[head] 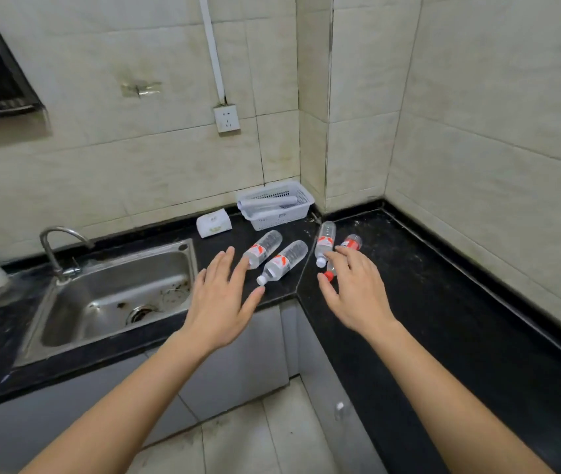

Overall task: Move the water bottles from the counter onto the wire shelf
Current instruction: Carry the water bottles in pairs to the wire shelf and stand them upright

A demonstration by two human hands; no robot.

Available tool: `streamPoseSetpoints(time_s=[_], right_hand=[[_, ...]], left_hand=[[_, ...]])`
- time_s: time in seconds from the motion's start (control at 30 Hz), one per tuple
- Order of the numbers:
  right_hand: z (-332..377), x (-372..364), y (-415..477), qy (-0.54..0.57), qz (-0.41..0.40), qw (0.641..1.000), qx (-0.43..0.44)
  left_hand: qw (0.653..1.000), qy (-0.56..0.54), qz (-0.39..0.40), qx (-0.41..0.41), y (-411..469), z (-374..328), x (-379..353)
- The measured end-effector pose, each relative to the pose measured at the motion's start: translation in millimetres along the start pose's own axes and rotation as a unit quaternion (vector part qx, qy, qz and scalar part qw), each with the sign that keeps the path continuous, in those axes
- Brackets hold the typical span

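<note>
Left grip [219, 302] and right grip [354, 292], both released with fingers spread, reach over four bottles [285, 260] lying near the back corner of the surface [443, 285].

The sink [111, 295] sits in the left part of the tabletop [426, 285], with the tap [56, 241] behind it. Right of the sink, by the wall, lies a pack [214, 223]; the basket [306, 200] stands right of it in the corner. Before the basket lie four bottles: bottle one [263, 248] leftmost, bottle two [284, 261] just beside it, then bottle three [325, 241] and bottle four [350, 242]. The left hand [219, 302] is before the first two, and the right hand [357, 292] partly covers bottle four.
</note>
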State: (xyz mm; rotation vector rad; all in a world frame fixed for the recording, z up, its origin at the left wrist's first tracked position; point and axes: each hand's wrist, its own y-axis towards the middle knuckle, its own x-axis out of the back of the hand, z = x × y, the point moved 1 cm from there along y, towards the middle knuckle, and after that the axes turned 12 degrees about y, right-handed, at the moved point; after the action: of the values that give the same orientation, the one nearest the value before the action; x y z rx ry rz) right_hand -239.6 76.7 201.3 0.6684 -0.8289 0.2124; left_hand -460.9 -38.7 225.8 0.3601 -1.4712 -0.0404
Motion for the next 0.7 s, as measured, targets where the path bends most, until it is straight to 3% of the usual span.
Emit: streamPoseSetpoints(time_s=[0.33, 0.57, 0.7], right_hand=[[-31.7, -108.1, 145.2, 0.025, 0.102, 0.994, 0.009], [-82.6, -196.3, 187.8, 0.008, 0.211, 0.976, -0.051], [-104.8, -243.2, 214.9, -0.015, 0.271, 0.957, -0.098]], left_hand=[[0.998, -0.005, 0.057, 0.037, 127.7, 90.8, -72.9], [0.980, -0.051, 0.184, 0.052, 220.6, 140.7, -185.8], [0.950, -0.098, 0.291, 0.048, 270.8, 154.6, -252.4]])
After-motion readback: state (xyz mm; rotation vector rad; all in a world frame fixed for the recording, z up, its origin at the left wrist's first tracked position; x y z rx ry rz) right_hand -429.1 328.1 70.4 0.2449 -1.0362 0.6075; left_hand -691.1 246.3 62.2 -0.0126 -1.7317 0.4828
